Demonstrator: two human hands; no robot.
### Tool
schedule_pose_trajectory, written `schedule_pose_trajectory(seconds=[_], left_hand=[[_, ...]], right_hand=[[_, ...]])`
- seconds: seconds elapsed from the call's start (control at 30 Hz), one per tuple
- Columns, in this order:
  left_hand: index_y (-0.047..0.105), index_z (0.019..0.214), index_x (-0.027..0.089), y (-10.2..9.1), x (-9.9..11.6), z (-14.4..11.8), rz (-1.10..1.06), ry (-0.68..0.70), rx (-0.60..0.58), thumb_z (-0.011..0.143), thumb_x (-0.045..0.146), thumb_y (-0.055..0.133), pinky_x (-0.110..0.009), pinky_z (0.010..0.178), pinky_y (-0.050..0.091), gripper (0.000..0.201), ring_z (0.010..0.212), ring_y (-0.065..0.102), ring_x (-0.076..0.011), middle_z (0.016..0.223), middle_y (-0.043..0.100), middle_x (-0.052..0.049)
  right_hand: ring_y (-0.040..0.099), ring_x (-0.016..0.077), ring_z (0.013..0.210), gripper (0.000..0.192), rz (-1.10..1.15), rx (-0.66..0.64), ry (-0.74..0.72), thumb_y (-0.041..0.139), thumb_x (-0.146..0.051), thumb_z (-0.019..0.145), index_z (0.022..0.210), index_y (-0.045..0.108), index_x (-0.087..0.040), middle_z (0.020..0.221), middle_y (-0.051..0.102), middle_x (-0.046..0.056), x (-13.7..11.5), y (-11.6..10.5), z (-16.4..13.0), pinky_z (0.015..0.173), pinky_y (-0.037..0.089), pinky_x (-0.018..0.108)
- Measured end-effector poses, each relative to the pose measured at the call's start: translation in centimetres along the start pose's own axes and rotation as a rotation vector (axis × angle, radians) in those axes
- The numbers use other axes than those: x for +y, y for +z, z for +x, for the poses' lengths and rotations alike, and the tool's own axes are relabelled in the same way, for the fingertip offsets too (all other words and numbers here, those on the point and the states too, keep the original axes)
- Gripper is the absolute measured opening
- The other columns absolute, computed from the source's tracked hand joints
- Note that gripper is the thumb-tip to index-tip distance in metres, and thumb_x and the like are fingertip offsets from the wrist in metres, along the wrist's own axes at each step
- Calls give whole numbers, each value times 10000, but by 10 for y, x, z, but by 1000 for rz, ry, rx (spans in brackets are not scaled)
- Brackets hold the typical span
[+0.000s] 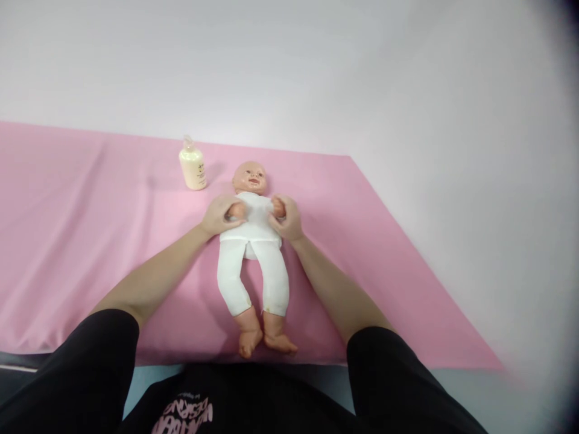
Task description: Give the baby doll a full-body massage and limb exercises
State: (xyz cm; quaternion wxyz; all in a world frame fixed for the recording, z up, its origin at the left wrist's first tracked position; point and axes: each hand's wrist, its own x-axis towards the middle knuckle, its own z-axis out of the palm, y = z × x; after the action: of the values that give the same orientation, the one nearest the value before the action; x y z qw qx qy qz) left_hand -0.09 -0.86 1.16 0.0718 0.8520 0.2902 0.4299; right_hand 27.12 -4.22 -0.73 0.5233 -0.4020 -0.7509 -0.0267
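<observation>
A baby doll (251,226) with a white cloth body lies on its back, head away from me and bare feet toward me. My left hand (219,215) is closed around the doll's forearm and hand on the left side of its chest, thumb toward its belly. On the other side, my right hand (289,218) wraps the doll's other forearm in the same way. Both of the doll's small hands show between my thumbs and fingers, close to its chest. Parts of the doll's arms are hidden by my grip.
A pump bottle (193,167) of pale yellow liquid stands upright beyond my left hand, left of the doll's head. Pink cloth (90,241) covers the table, with creases at the left. A white wall (181,66) rises behind the far edge.
</observation>
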Motion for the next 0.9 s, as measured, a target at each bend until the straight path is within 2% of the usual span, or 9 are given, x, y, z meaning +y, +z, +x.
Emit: schedule_pose_trajectory(seconds=[0.1, 0.2, 0.3, 0.43, 0.53, 0.63, 0.73, 0.9], left_hand=[[681, 967, 230, -2, 5, 2, 37, 99, -134, 848, 598, 713, -456, 959, 521, 389, 988, 704, -280, 962, 753, -98], [680, 972, 228, -1, 5, 2, 70, 71, -144, 865, 597, 689, -453, 947, 523, 384, 999, 705, -284, 966, 757, -106], [661, 1201, 190, 3, -2, -1, 73, 22, -70, 933, 577, 599, -487, 1013, 518, 475, 1112, 694, -313, 1149, 750, -154], [400, 1549, 106, 10, -15, -2, 71, -83, 46, 1040, 519, 411, -551, 1153, 444, 656, 1361, 585, -355, 1479, 592, -243], [220, 1643, 99, 12, -25, 0, 44, -161, 85, 1070, 498, 359, -557, 1253, 343, 712, 1534, 414, -350, 1651, 394, -259], [187, 1666, 123, 12, -34, 1, 8, -206, 110, 1068, 490, 392, -553, 1295, 287, 730, 1606, 285, -343, 1720, 269, -231], [283, 1651, 165, 10, -40, 1, 6, -208, 110, 1063, 463, 414, -524, 1323, 257, 672, 1621, 258, -312, 1731, 282, -171], [361, 1628, 202, 11, -48, -1, -1, -250, 86, 1071, 412, 398, -521, 1308, 309, 596, 1569, 386, -272, 1668, 427, -132]], right_hand=[[722, 280, 991, 373, -6, -192, -150, 622, -347, 853, 1207, 693, -253, 1043, 765, 86, -13, -5, 2, 943, 597, 484], [715, 290, 1024, 424, -25, -239, -145, 603, -342, 842, 1247, 690, -250, 1080, 763, 90, -17, -7, 4, 967, 582, 493], [662, 331, 1199, 570, -23, -205, -101, 574, -376, 866, 1423, 578, -252, 1283, 709, 122, -11, -6, 4, 1083, 527, 555], [465, 343, 1481, 648, -46, -104, 50, 422, -393, 998, 1622, 314, -259, 1575, 508, 139, 2, 1, 3, 1255, 362, 621], [291, 309, 1604, 646, -55, -67, 172, 289, -427, 1061, 1674, 165, -264, 1707, 324, 118, 14, 7, 2, 1303, 284, 629], [231, 297, 1634, 661, -54, -74, 261, 281, -468, 1069, 1679, 165, -241, 1746, 237, 124, 26, 9, 1, 1313, 272, 625], [283, 295, 1617, 653, -42, -113, 317, 344, -486, 1057, 1653, 278, -227, 1721, 310, 135, 35, 8, 2, 1318, 273, 616], [439, 245, 1522, 573, 23, -158, 266, 395, -424, 1052, 1601, 399, -261, 1611, 497, 109, 41, 5, 4, 1312, 322, 570]])
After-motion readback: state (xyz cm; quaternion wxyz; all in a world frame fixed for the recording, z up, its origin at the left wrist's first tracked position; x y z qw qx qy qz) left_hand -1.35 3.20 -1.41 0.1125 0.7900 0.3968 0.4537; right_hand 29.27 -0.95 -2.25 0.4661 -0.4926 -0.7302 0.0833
